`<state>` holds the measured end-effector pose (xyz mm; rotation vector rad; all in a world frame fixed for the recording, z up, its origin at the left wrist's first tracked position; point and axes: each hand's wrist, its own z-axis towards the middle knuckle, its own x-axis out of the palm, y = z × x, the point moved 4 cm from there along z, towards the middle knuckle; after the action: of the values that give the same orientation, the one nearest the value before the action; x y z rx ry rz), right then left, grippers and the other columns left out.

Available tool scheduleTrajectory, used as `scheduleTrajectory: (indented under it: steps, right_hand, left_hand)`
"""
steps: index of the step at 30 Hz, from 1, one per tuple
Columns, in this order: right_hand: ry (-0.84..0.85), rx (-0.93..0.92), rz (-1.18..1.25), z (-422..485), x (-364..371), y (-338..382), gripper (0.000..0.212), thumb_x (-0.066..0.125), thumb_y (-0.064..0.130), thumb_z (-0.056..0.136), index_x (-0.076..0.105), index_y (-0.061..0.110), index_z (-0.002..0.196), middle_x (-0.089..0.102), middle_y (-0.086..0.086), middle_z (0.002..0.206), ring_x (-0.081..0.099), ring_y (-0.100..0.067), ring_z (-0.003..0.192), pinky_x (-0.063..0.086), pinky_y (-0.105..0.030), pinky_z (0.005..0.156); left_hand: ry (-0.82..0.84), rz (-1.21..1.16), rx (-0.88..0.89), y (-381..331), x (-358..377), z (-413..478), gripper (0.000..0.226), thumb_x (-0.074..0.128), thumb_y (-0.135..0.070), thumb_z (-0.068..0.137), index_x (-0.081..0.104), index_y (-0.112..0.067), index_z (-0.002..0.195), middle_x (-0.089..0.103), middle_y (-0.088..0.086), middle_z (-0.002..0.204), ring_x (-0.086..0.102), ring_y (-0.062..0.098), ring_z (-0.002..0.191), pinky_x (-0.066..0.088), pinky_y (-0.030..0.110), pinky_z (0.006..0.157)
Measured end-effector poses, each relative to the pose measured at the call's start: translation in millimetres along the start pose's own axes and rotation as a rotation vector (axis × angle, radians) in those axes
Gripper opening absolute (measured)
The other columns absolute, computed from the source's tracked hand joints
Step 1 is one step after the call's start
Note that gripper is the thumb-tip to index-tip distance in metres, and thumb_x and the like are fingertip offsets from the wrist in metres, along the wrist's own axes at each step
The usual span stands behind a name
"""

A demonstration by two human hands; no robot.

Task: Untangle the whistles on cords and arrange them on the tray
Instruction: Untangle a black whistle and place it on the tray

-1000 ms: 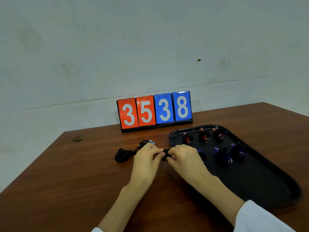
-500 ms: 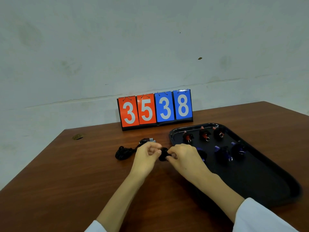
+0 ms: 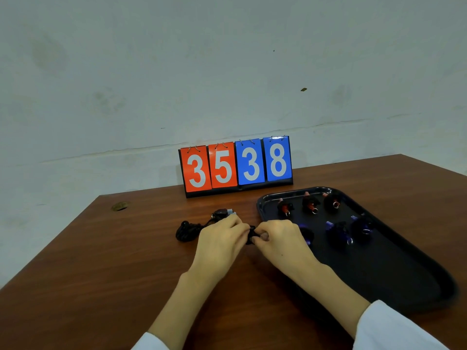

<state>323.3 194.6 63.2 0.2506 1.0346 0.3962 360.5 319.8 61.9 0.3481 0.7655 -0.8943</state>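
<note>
— What's changed on the head view?

— My hands have closed in: left hand (image 3: 222,238) and right hand (image 3: 278,239) both pinch the black cord bundle (image 3: 251,236) on the bench (image 3: 101,274).

— And the tray (image 3: 404,274)?

— Just right; the right hand is nearer.

Both hands side by side, left hand (image 3: 222,237) curled, right hand (image 3: 276,238) pinching, fingertips nearly meeting

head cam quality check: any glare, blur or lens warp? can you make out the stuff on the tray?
Head view: soft, even light, no hard shadows; faint glare streaks on the tray far rim. Wide-angle warp bends the table edges. Whistles on the tray are dark and murky against it. The cord bundle pinched between left hand and right hand shows no detail.
</note>
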Motion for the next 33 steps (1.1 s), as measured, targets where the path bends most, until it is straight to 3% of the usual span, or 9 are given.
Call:
scheduleTrajectory:
  steps: [7,12,15,18,21,23,25,28,33]
  right_hand:
    - [0.032,-0.217,-0.078,-2.2,0.6,7.2,0.012,0.069,0.019,0.080,0.072,0.011,0.089,0.067,-0.004,0.078,0.059,-0.019,0.073,0.047,-0.028,0.068]
    - [0.019,-0.238,-0.064,-3.9,-4.6,11.4,0.010,0.074,0.016,0.074,0.073,0.012,0.082,0.065,0.000,0.068,0.056,-0.015,0.063,0.047,-0.027,0.058]
    - [-0.103,-0.172,-0.043,-1.4,-15.9,10.7,0.011,0.072,0.018,0.077,0.073,0.012,0.086,0.064,0.000,0.070,0.053,-0.012,0.065,0.037,-0.018,0.059]
    - [-0.075,-0.112,-0.057,-4.0,-21.5,9.3,0.014,0.062,0.024,0.087,0.072,0.015,0.093,0.064,0.001,0.078,0.053,-0.012,0.074,0.036,-0.020,0.065]
    - [-0.079,0.006,0.034,-16.8,-33.4,2.4,0.023,0.050,0.027,0.094,0.069,0.019,0.105,0.069,0.003,0.095,0.061,-0.012,0.090,0.047,-0.026,0.082]
    - [-0.091,0.089,0.123,-27.8,-42.2,-1.6,0.030,0.052,0.030,0.093,0.061,0.024,0.121,0.066,0.009,0.107,0.059,-0.006,0.097,0.045,-0.020,0.088]
    - [-0.029,0.147,0.212,-41.2,-45.2,0.0,0.047,0.063,0.035,0.085,0.048,0.035,0.129,0.056,0.021,0.107,0.055,0.003,0.094,0.043,-0.015,0.087]
    - [-0.028,0.173,0.194,-59.2,-47.2,0.0,0.046,0.072,0.035,0.076,0.057,0.039,0.119,0.057,0.027,0.102,0.054,0.007,0.091,0.047,-0.018,0.087]
    - [-0.059,0.371,0.131,-88.6,-60.5,-27.3,0.051,0.074,0.042,0.073,0.056,0.038,0.121,0.054,0.025,0.098,0.047,0.013,0.081,0.035,-0.002,0.067]
  left_hand:
    - [-0.062,-0.356,-0.423,11.7,1.5,2.1,0.007,0.062,-0.014,0.088,0.063,-0.021,0.086,0.047,-0.019,0.090,0.052,-0.001,0.085,0.046,0.010,0.071]
    - [0.046,-0.627,-0.582,19.4,5.9,2.1,0.016,0.057,-0.015,0.091,0.061,-0.029,0.082,0.057,-0.014,0.096,0.054,0.001,0.097,0.045,0.015,0.081]
    - [0.024,-1.049,-0.791,20.3,5.1,-0.2,0.009,0.054,-0.017,0.093,0.061,-0.016,0.099,0.065,0.007,0.100,0.065,0.017,0.086,0.055,0.027,0.067]
    - [0.020,-1.348,-0.893,13.2,7.3,-4.8,0.025,0.059,-0.012,0.090,0.055,-0.008,0.114,0.066,0.023,0.098,0.065,0.024,0.069,0.056,0.030,0.056]
    - [0.021,-1.406,-0.899,5.9,8.4,-4.6,0.029,0.063,-0.010,0.086,0.054,-0.005,0.114,0.066,0.022,0.091,0.062,0.022,0.062,0.056,0.029,0.057]
    - [0.077,-1.391,-0.867,-0.6,10.9,-3.9,0.032,0.065,-0.010,0.085,0.054,-0.004,0.114,0.064,0.017,0.086,0.062,0.022,0.061,0.056,0.030,0.056]
    - [0.184,-1.356,-0.793,-12.4,14.9,-4.7,0.033,0.066,-0.013,0.084,0.054,-0.007,0.114,0.064,0.016,0.085,0.064,0.024,0.065,0.055,0.032,0.056]
    - [0.316,-1.336,-0.676,-33.7,18.8,-6.6,0.030,0.069,-0.020,0.082,0.059,-0.010,0.109,0.069,0.013,0.086,0.065,0.026,0.067,0.055,0.033,0.053]
    - [0.217,-1.212,-0.709,-31.1,18.1,-5.5,0.017,0.059,-0.027,0.089,0.066,-0.015,0.098,0.069,0.003,0.088,0.056,0.010,0.059,0.047,0.023,0.043]
